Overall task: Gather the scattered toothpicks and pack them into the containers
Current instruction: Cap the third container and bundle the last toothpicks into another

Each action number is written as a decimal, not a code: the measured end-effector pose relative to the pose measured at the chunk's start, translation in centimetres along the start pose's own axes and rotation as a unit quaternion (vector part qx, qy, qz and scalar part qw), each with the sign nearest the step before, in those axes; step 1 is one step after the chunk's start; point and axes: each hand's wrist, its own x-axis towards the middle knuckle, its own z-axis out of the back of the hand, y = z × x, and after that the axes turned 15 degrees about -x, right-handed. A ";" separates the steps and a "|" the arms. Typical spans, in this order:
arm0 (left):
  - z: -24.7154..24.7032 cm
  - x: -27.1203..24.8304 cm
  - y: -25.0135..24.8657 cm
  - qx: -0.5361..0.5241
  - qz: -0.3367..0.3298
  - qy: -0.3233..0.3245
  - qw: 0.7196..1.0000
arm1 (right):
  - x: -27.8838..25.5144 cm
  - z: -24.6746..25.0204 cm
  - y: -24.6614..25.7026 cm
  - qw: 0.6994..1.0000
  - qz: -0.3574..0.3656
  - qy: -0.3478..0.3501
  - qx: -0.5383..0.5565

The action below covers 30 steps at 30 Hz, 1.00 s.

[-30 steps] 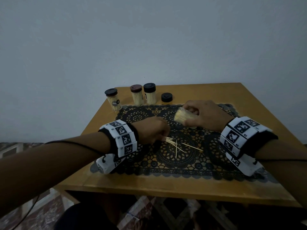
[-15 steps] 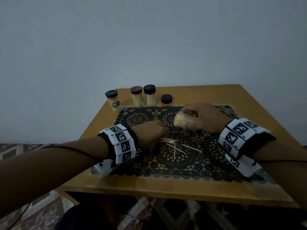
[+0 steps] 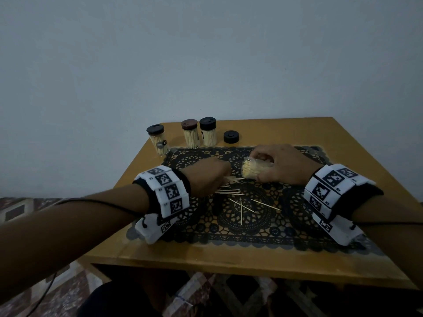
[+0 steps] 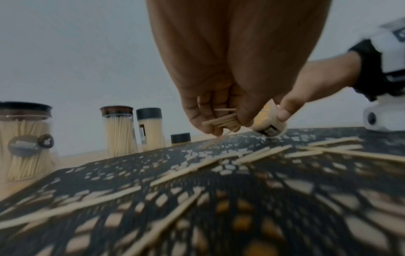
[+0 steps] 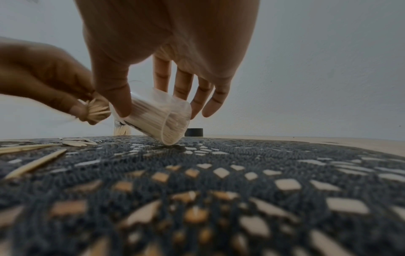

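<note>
Dim room, light low and bluish. Plain pale grey-blue wall (image 3: 206, 53) fills the upper half – bare, no visible marks. Yellow-tan wooden table (image 3: 343, 143) stands against it, front edge glossy. Black lace placemat (image 3: 229, 234) lies across the tabletop – round medallion pattern, scalloped border. Floor (image 3: 20, 209) below shows patterned tiles in maroon, grey and white diamonds.

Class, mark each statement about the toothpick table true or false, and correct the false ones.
1. The right hand holds the open container upright. False: it is tilted, mouth toward the left hand.
2. The left hand pinches a bundle of toothpicks. True.
3. Three lidded containers stand at the table's far edge. True.
4. The loose lid lies on the black mat. False: it sits on bare table.
</note>
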 end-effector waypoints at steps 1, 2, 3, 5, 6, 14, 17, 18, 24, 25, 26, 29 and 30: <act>0.5 0.3 0.0 -0.004 0.007 -0.006 1.000 | 0.0 0.0 0.0 1.000 0.000 -0.002 0.001; 0.8 0.6 -0.1 -0.006 0.011 -0.006 1.000 | 0.0 0.0 0.0 1.000 0.000 -0.004 0.001; 1.2 0.9 -0.2 -0.010 0.012 -0.002 1.000 | 0.0 0.0 0.0 1.000 -0.001 -0.006 0.000; 1.7 1.2 -0.3 -0.028 0.011 0.009 1.000 | 0.0 0.1 0.1 1.000 -0.005 -0.010 0.001; 2.1 1.3 -0.2 -0.035 0.015 0.008 0.999 | 0.0 0.1 0.0 1.000 -0.007 -0.012 0.002; 3.1 0.9 0.1 -0.060 0.041 -0.091 0.993 | -0.2 0.1 0.3 1.000 -0.006 -0.014 0.015; 2.3 1.8 -0.5 -0.107 0.036 -0.082 0.990 | -0.2 0.1 0.3 1.000 0.000 -0.014 0.020; 2.1 1.9 -0.8 -0.117 0.031 -0.078 0.990 | -0.2 0.1 0.3 1.000 0.000 -0.012 0.018; 1.5 2.7 -1.5 -0.149 0.053 -0.090 0.983 | 0.0 -0.1 0.3 1.000 0.003 -0.006 0.013; 1.5 2.7 -1.5 -0.151 0.057 -0.090 0.983 | 0.0 -0.1 0.3 1.000 0.005 -0.007 0.012; 1.4 2.8 -1.6 -0.154 0.064 -0.088 0.982 | 0.0 -0.1 0.3 1.000 0.006 -0.008 0.011; 1.1 2.9 -1.7 -0.172 0.084 -0.096 0.977 | 0.1 -0.2 0.3 1.000 0.008 -0.012 0.005; 1.1 2.9 -1.8 -0.184 0.090 -0.099 0.974 | 0.1 -0.3 0.2 1.000 0.007 -0.012 0.005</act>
